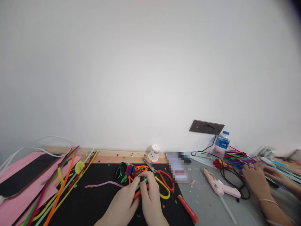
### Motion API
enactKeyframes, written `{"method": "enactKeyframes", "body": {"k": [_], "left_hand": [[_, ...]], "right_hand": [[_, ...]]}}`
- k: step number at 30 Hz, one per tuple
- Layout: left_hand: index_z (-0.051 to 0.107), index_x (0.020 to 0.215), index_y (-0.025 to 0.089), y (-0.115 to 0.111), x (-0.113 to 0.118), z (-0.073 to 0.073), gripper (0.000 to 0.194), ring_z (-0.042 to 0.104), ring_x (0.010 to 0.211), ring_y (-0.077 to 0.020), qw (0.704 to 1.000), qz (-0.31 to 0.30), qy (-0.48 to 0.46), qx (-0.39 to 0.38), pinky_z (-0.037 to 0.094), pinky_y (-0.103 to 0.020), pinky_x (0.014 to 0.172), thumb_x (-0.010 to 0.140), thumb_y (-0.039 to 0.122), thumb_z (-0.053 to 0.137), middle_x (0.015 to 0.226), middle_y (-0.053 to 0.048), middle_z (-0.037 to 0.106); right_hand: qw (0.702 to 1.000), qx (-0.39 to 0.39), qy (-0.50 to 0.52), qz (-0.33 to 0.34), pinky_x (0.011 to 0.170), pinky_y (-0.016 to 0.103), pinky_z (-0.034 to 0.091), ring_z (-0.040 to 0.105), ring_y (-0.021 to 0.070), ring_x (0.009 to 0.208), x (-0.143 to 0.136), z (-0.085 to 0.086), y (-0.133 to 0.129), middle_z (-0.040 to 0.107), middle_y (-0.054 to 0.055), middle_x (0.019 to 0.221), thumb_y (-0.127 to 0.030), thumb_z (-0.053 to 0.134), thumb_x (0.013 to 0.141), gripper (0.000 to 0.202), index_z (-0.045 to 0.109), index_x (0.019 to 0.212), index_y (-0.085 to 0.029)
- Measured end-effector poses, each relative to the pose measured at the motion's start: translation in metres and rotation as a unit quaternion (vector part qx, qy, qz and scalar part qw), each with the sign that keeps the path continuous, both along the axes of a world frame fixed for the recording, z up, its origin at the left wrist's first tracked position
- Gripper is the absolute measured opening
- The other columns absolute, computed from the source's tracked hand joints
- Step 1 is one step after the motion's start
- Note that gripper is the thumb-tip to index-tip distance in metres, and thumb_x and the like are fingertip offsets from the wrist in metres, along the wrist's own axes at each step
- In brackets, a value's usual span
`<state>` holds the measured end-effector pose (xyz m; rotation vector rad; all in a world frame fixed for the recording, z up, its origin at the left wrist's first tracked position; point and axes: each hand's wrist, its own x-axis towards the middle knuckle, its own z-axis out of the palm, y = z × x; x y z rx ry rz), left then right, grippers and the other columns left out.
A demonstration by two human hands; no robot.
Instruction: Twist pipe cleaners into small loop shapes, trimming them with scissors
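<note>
In the head view, the black mat (94, 207) lies in front of the person, and both hands meet over its middle. The left hand (124, 199) and right hand (151, 197) have their thumbs and forefingers brought together, pinching a pipe-cleaner piece (137, 195) with orange and green showing; the curled fingers partly hide its shape, and whether the remaining fingertips press on it I cannot tell. Just beyond the hands, on the far part of the mat, is a tangle of coloured pipe cleaners (131, 171), with a pink pipe cleaner (103, 184) stretching to its left. Scissors (153, 169) with orange handles lie on the mat's far right part, beside a bent yellow pipe cleaner (168, 195). A white cup (153, 154) stands beyond the mat's far edge. At the mat's right edge are a pixelated flat item (180, 171) and a red stick-shaped object (187, 208). Farther right of the mat lies a pink glue gun (217, 185), then a black cord (245, 188), a bottle (221, 144) with a blue cap, and another person's hands (256, 180) at a heap of pipe cleaners (237, 157). Long coloured pipe cleaners (63, 185) extend left of the mat over pink sheets (21, 207), which also bear a dark flat panel (25, 175).
</note>
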<state>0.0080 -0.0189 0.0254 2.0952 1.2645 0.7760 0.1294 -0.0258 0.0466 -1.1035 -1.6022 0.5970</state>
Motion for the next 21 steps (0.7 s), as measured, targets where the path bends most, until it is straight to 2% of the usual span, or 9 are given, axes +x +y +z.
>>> {"method": "enactKeyframes", "body": {"k": [2, 4, 6, 8, 9, 11, 13, 18, 21], "left_hand": [[0.042, 0.124, 0.020, 0.001, 0.000, -0.004, 0.044, 0.053, 0.108, -0.0206, 0.996, -0.017, -0.084, -0.039, 0.040, -0.032, 0.092, 0.080, 0.019, 0.043, 0.117, -0.010, 0.059], [0.044, 0.123, 0.022, 0.002, 0.001, -0.005, 0.044, 0.048, 0.114, -0.0204, 0.981, -0.034, -0.166, -0.095, 0.035, -0.032, 0.098, 0.080, 0.024, 0.047, 0.121, -0.008, 0.055], [0.048, 0.120, 0.022, 0.002, 0.002, -0.001, 0.042, 0.053, 0.105, -0.0200, 0.960, -0.054, -0.230, -0.149, 0.039, -0.031, 0.093, 0.079, 0.027, 0.051, 0.111, -0.006, 0.061], [0.048, 0.121, 0.022, 0.000, 0.003, 0.004, 0.043, 0.060, 0.077, -0.0167, 0.940, -0.070, -0.261, -0.208, 0.049, -0.027, 0.073, 0.078, 0.028, 0.052, 0.082, -0.003, 0.065], [0.046, 0.122, 0.022, 0.000, 0.003, 0.006, 0.045, 0.056, 0.059, -0.0135, 0.931, -0.074, -0.263, -0.242, 0.048, -0.023, 0.058, 0.078, 0.028, 0.052, 0.066, 0.001, 0.060], [0.040, 0.124, 0.021, -0.001, 0.002, 0.010, 0.047, 0.038, 0.039, -0.0077, 0.916, -0.075, -0.260, -0.295, 0.033, -0.016, 0.040, 0.079, 0.025, 0.049, 0.047, 0.009, 0.042], [0.037, 0.125, 0.019, -0.002, 0.000, 0.011, 0.049, 0.027, 0.036, -0.0059, 0.912, -0.077, -0.252, -0.316, 0.023, -0.015, 0.036, 0.077, 0.020, 0.048, 0.044, 0.012, 0.032], [0.037, 0.122, 0.017, -0.004, 0.000, 0.013, 0.046, 0.025, 0.036, -0.0065, 0.918, -0.065, -0.228, -0.318, 0.020, -0.016, 0.035, 0.077, 0.020, 0.046, 0.042, 0.013, 0.030], [0.040, 0.121, 0.019, -0.005, -0.001, 0.020, 0.044, 0.025, 0.036, -0.0070, 0.923, -0.062, -0.219, -0.312, 0.019, -0.016, 0.035, 0.077, 0.025, 0.048, 0.042, 0.013, 0.028]], "right_hand": [[1.000, -0.013, 0.006, 0.009, 0.070, 0.026, 0.041, 0.053, 0.0159, 0.076, 0.002, 0.000, 0.000, 0.055, 0.002, 0.081, -0.015, 0.036, 0.086, 0.016, 0.052, 0.087, -0.018], [1.000, -0.024, 0.012, 0.011, 0.066, 0.025, 0.040, 0.052, 0.0158, 0.073, 0.004, -0.001, 0.000, 0.055, 0.001, 0.077, -0.017, 0.037, 0.086, 0.016, 0.052, 0.084, -0.018], [0.999, -0.034, 0.017, 0.014, 0.062, 0.024, 0.040, 0.051, 0.0151, 0.069, 0.004, -0.001, 0.001, 0.053, 0.000, 0.072, -0.018, 0.037, 0.087, 0.017, 0.052, 0.080, -0.018], [0.999, -0.038, 0.020, 0.020, 0.061, 0.023, 0.039, 0.051, 0.0144, 0.066, 0.004, -0.001, 0.001, 0.053, 0.000, 0.069, -0.019, 0.037, 0.087, 0.018, 0.053, 0.079, -0.018], [0.999, -0.038, 0.018, 0.024, 0.061, 0.023, 0.039, 0.051, 0.0143, 0.066, 0.004, -0.001, 0.001, 0.053, 0.000, 0.069, -0.019, 0.037, 0.087, 0.019, 0.054, 0.079, -0.018], [0.999, -0.035, 0.010, 0.026, 0.065, 0.024, 0.040, 0.053, 0.0148, 0.070, 0.002, 0.000, 0.000, 0.055, 0.001, 0.074, -0.017, 0.038, 0.086, 0.019, 0.056, 0.082, -0.017], [0.999, -0.031, 0.007, 0.033, 0.070, 0.025, 0.041, 0.054, 0.0160, 0.077, 0.002, 0.002, -0.001, 0.057, 0.003, 0.080, -0.016, 0.040, 0.084, 0.020, 0.060, 0.085, -0.018], [0.994, -0.072, 0.045, 0.063, 0.081, 0.029, 0.042, 0.056, 0.0188, 0.089, 0.001, 0.004, -0.002, 0.063, 0.004, 0.091, -0.016, 0.041, 0.083, 0.025, 0.065, 0.091, -0.020], [0.987, -0.099, 0.094, 0.084, 0.081, 0.031, 0.043, 0.058, 0.0199, 0.088, 0.001, 0.001, 0.001, 0.066, 0.005, 0.088, -0.022, 0.041, 0.084, 0.025, 0.065, 0.090, -0.020]]}}
